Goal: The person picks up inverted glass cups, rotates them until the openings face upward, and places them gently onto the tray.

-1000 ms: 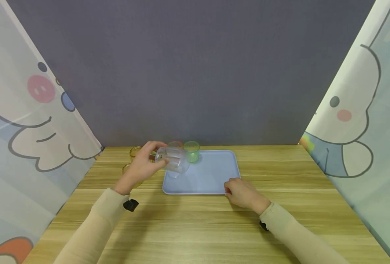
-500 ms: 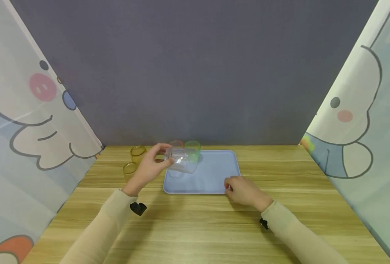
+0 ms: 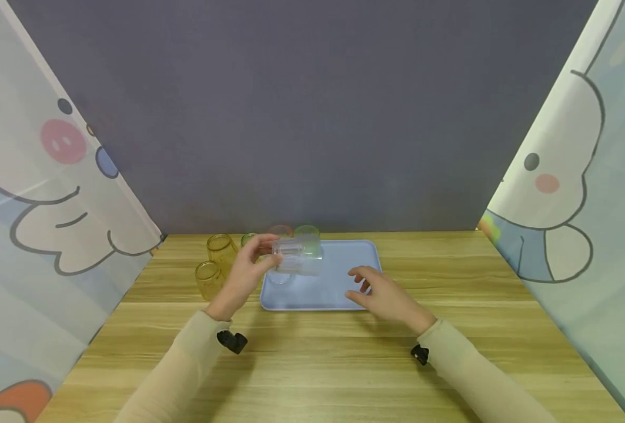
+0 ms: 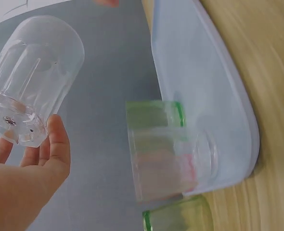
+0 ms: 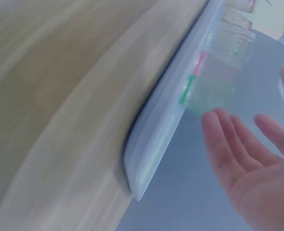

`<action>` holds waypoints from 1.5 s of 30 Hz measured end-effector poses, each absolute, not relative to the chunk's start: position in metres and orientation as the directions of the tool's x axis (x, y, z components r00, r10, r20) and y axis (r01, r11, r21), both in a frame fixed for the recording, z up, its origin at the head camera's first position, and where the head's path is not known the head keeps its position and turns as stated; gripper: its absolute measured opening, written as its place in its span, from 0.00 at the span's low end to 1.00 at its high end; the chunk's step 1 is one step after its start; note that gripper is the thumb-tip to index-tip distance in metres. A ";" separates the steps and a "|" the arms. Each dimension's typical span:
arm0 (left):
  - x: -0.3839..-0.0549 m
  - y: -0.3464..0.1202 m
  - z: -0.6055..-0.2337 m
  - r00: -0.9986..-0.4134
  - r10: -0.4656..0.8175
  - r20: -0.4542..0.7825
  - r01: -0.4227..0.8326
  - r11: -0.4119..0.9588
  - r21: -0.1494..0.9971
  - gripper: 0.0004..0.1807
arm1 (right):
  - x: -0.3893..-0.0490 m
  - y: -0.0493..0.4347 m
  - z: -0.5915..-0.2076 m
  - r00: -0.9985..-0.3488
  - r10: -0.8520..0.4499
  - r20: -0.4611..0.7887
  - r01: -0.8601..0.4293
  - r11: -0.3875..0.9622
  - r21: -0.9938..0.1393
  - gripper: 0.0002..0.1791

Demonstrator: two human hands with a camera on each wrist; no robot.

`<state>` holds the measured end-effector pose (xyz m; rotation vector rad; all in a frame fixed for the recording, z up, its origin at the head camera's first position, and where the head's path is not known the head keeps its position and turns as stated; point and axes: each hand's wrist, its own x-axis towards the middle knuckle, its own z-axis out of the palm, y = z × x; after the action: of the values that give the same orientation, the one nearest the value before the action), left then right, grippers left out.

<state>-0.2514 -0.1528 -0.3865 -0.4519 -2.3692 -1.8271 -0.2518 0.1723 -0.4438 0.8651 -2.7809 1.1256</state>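
My left hand [image 3: 244, 269] grips a clear drinking glass [image 3: 300, 261] by its base end. The glass lies sideways in the air above the tray, its mouth toward the right; the left wrist view shows its fluted wall [image 4: 41, 72]. Over the right front part of the blue tray [image 3: 338, 291], my right hand [image 3: 385, 296] is apart from the glass, fingers spread and holding nothing. On the tray's left end stand a green-tinted glass [image 4: 151, 113], a reddish glass [image 3: 280, 230] and another clear glass [image 3: 279, 278], partly hidden in the head view by the held one.
Left of the tray, two yellow glasses [image 3: 222, 249] stand on the wooden table [image 3: 312, 364]. Beside them, a green-rimmed glass [image 3: 247, 238] is partly behind my left hand. A grey panel [image 3: 312, 117] rises at the table's back edge, with patterned curtains [image 3: 37, 205] at both sides.
My left hand has carried the clear glass rightward over the tray. My right hand has lifted from the tray's front right corner, moved slightly left, and its fingers have opened out.
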 end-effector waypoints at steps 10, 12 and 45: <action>-0.251 -0.135 -0.401 -0.945 0.210 0.251 0.284 0.150 0.947 0.24 | -0.251 0.165 -0.427 -0.841 -0.500 0.207 -0.433 0.391 -0.812 0.40; -0.251 -0.133 -0.404 -0.946 0.210 0.246 0.277 0.132 0.952 0.23 | -0.252 0.163 -0.426 -0.837 -0.508 0.203 -0.419 0.356 -0.835 0.41; -0.244 -0.114 -0.409 -0.939 0.326 0.111 0.096 -0.060 0.994 0.26 | -0.254 0.156 -0.416 -0.813 -0.506 0.287 -0.254 -0.135 -0.958 0.44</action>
<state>-0.2436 -0.1136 -0.4087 -0.5141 -2.2563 -2.3574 -0.2537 0.1556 -0.4159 0.9733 -2.1739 2.3183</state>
